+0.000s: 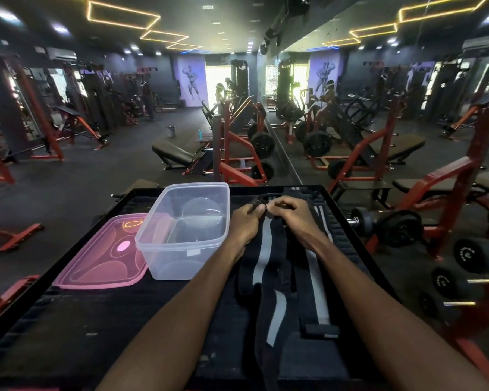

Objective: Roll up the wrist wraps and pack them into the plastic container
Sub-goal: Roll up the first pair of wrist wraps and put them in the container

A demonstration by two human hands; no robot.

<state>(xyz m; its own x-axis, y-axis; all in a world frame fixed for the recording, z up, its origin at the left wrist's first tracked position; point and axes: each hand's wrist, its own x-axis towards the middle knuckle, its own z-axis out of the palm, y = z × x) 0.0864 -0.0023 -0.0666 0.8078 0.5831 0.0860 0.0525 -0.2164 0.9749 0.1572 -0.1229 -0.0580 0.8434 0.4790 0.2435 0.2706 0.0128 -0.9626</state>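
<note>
Both hands meet at the far end of a long black wrist wrap with a grey stripe [261,249], fingers curled and pinching its tip: left hand [244,221] and right hand [290,217] touching, thumbs together over the fabric. Wrap's long axis runs away from the person, from near edge of the black desk [96,320] up to the fingertips, so a roll started here would travel back toward the body. Second striped black wrap [318,277] lies just beside it on the right, roughly parallel, flat, untouched. Clear rectangular plastic container [187,230] stands open, nothing in it, just left of the left hand; that hand is the nearer one for packing. Pink translucent lid [102,263] lies beside it, further left. No wrap rolled yet, by my judgement.
</note>
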